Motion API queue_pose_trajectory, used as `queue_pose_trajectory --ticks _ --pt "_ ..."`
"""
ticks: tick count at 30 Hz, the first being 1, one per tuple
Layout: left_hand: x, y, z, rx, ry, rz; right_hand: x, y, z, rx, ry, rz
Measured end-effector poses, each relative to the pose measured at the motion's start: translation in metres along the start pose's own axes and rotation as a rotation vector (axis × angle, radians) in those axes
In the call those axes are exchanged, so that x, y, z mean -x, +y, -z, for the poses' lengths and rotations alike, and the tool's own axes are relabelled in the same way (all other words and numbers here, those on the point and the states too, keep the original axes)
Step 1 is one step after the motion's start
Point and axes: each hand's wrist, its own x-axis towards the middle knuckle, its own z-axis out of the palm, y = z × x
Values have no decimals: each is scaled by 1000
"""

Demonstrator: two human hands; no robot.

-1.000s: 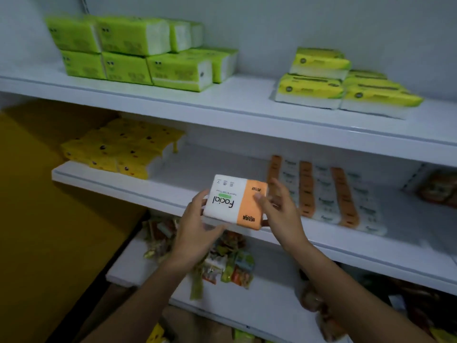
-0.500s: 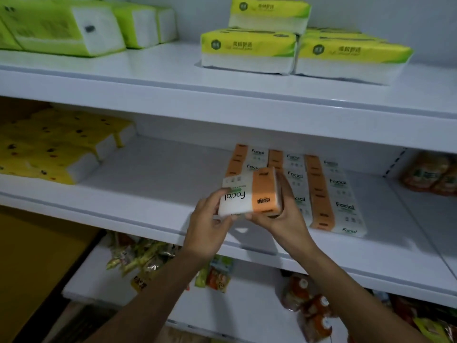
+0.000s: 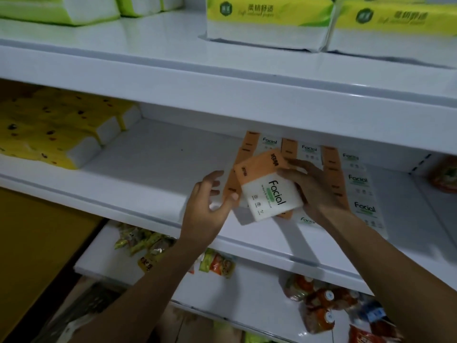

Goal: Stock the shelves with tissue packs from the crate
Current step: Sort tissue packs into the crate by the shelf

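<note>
An orange-and-white "Facial" tissue pack (image 3: 269,191) hangs tilted just above the middle shelf (image 3: 148,169). My right hand (image 3: 316,191) grips it from its right side, fingers over the orange end. My left hand (image 3: 210,204) is off the pack, just to its left, with fingers relaxed and the thumb near the lower left corner. Behind and to the right, several matching Facial packs (image 3: 358,179) lie flat in rows on the same shelf. The crate is out of view.
Yellow tissue packs (image 3: 49,134) fill the middle shelf's left end, with bare shelf between them and the Facial rows. Green-and-yellow packs (image 3: 267,21) stand on the upper shelf (image 3: 222,78). Snack bags (image 3: 217,263) and orange packets (image 3: 321,305) lie on the lower shelf.
The pack has moved onto the shelf toward the Facial rows and turned so its orange end points back. My left hand has let go of it; the right hand alone holds it.
</note>
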Motion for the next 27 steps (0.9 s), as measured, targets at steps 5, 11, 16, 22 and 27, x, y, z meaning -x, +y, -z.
queue_pose_trajectory --ticks 5,11,16,22,27 --pt "1 5 10 179 -127 96 -6 0 -12 205 -184 3" --pt "-7 -3 8 361 -38 195 -6 4 -21 175 -159 35" --pt "-15 -2 -6 432 233 259 22 42 -23 458 -93 380" --pt "-29 -5 -8 589 188 234 5 74 -37 832 58 653" --pt "-46 -26 8 166 6 -20 -27 67 -39 588 142 642"
